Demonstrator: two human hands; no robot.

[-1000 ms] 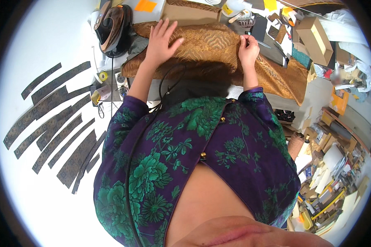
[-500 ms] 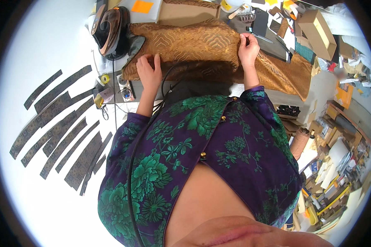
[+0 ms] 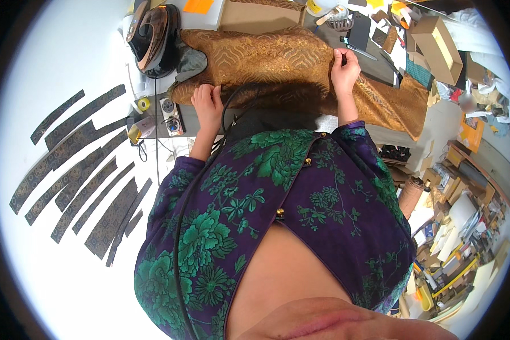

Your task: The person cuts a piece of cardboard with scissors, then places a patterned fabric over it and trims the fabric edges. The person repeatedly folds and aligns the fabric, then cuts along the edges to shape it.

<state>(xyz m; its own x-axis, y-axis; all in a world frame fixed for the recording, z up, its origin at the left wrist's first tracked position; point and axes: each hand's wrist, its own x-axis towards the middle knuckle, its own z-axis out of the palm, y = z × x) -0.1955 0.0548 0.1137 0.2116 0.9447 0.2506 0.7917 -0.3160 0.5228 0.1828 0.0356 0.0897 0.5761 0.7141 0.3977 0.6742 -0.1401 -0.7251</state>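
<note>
Cloth [image 3: 266, 51] is lying at twelve o'clock; right hand [image 3: 345, 73] is pinching it, left hand [image 3: 208, 107] is curling fingers at its edge, grip unclear. Tugging could be toppling the nearby iron [image 3: 153, 42] at eleven.

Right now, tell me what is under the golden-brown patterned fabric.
The grey table shows past the near edge of the golden-brown fabric, which appears to rest on it. Anything else beneath the fabric's middle is covered and cannot be seen.

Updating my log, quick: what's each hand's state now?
Left hand: curled at the cloth's edge; grip cannot be told.
Right hand: closed, pinching the cloth.
</note>
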